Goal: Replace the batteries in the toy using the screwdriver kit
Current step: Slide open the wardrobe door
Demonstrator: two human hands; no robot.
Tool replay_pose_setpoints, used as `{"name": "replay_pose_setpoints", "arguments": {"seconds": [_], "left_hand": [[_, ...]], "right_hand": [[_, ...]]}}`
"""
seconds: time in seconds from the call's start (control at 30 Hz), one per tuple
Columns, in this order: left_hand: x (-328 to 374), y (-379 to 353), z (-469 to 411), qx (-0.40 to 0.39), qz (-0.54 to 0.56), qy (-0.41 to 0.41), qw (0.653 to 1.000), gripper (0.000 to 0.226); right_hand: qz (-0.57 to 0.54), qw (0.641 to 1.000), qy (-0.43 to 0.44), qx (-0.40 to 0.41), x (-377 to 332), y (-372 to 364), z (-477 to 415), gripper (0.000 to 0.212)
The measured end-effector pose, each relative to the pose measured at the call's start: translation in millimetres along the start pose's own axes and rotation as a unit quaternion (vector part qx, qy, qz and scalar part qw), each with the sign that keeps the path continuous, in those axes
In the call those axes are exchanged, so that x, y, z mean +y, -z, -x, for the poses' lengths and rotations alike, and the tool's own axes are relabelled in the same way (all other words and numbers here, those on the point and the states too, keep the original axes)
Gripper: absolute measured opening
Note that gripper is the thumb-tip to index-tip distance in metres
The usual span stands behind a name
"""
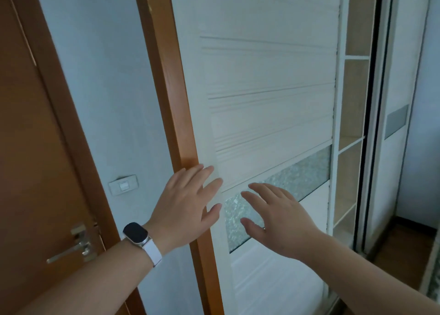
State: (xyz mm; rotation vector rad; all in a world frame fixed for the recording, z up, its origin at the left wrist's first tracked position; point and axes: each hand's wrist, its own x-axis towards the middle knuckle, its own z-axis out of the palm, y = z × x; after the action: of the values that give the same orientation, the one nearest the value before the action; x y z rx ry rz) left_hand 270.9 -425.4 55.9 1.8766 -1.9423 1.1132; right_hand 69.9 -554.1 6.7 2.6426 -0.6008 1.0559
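Head view | left hand (188, 202), right hand (278, 219) flat, spread, empty, at wardrobe door (262, 76) | risk: sliding door may pinch fingers (213, 185) against frame (166, 88)

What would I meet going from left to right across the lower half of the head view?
metal door handle → wall switch → left hand → right hand → open shelves → sliding door with a grey panel

The toy, batteries and screwdriver kit are out of the head view. The left hand (183, 205) and right hand (278, 219), fingers straight and spread, lie at the left edge of a white sliding door (262, 76), the right over its frosted glass strip (297, 174).
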Motion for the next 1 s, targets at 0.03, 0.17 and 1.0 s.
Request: {"name": "replay_pose_setpoints", "arguments": {"seconds": [0.03,0.17,1.0], "left_hand": [[-3,0,-7,0.009,-0.005,-0.007,1.000,0.049],[-21,4,-36,0.050,-0.023,-0.041,0.998,0.049],[-49,-22,-85,0.148,-0.166,-0.027,0.975,0.041]], "right_hand": [[0.003,1.000,-0.001,0.005,1,-1,-4,0.051],[0.015,1.000,-0.005,0.026,2,-3,-23,0.051],[-0.054,0.978,-0.002,0.201,25,-68,-113,0.051]]}}
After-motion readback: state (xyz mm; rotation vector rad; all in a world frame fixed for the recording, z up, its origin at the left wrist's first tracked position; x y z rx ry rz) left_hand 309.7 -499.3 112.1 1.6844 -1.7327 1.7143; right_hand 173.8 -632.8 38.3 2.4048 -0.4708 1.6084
